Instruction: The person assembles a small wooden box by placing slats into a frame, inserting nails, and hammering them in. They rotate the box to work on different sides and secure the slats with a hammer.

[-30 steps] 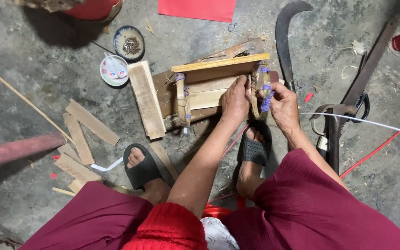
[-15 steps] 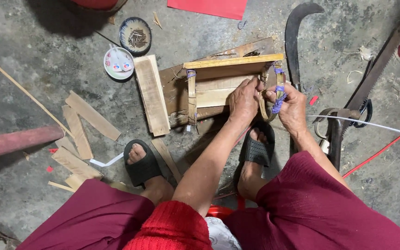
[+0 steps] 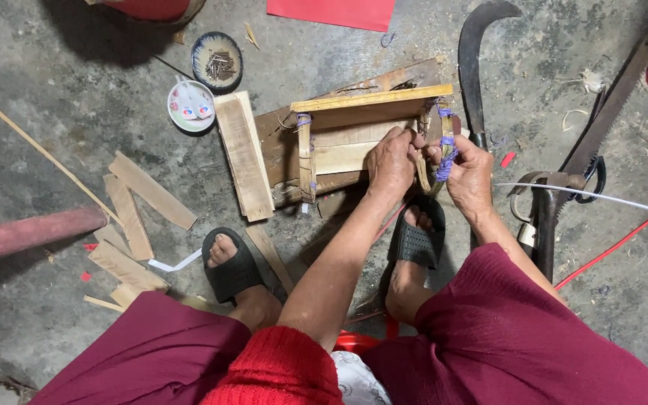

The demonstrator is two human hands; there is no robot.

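A small bamboo frame [image 3: 354, 127] lies on the concrete floor in front of my feet, its slats bound at the corners with purple cord. My left hand [image 3: 391, 161] grips the frame's right end next to an upright slat. My right hand [image 3: 468, 169] pinches the purple cord binding [image 3: 446, 146] wrapped around that same upright. Both hands are close together, nearly touching. A flat wooden board [image 3: 243, 154] rests against the frame's left side.
A curved chopping knife [image 3: 474, 52] lies right of the frame, a hand saw [image 3: 601, 120] further right. Two small bowls [image 3: 217, 60] [image 3: 190, 105], one holding nails, sit upper left. Loose wood offcuts [image 3: 140, 202] lie at left. A white wire [image 3: 601, 196] and red cable [image 3: 624, 240] cross right.
The view has shifted a little, so the frame sits slightly lower and to the right. Both hands stay on the frame's right end, working the purple cord.
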